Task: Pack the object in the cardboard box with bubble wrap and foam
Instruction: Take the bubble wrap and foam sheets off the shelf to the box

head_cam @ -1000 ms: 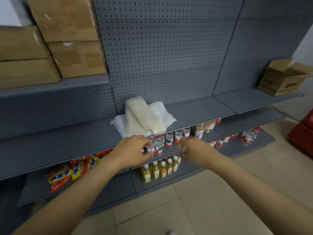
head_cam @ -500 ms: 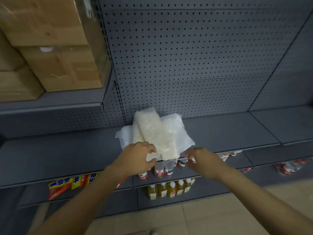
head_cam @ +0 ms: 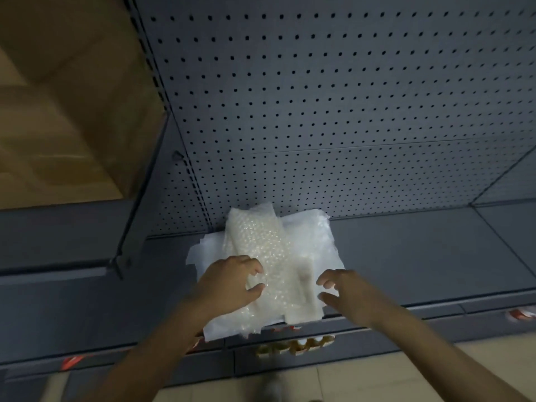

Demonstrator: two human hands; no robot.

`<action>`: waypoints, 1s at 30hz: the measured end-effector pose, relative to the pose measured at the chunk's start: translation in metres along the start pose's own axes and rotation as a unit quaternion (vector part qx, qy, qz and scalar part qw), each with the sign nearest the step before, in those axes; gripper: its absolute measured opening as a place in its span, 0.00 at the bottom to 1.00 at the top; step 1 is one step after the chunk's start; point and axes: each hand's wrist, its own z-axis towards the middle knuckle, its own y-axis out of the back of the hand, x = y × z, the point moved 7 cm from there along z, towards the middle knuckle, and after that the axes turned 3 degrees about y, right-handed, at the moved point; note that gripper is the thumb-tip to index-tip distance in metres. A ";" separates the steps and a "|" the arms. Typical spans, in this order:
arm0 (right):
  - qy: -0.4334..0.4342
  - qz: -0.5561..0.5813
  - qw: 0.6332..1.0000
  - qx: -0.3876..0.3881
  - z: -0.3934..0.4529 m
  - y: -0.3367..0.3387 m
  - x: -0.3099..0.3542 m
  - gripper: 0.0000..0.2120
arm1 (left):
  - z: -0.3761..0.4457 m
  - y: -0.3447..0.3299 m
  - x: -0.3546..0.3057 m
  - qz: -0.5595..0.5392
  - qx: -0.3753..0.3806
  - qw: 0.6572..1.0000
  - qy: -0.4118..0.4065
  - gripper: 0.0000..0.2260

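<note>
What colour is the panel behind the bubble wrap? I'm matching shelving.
Dark grey back panel, dotted with small holes; seen in the head view.

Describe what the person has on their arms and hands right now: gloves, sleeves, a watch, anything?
Nothing shows. The left hand and right hand are bare, with no gloves, rings or tape visible. Both forearms are uncovered as far as the frame's lower edge, with no sleeve cuff, watch or wristband in view. Anything worn above that lies out of frame.
</note>
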 end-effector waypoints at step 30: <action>-0.173 0.299 0.938 -0.031 0.142 -0.003 -0.130 0.27 | 0.024 -0.047 0.175 -0.324 -0.040 0.841 0.431 0.10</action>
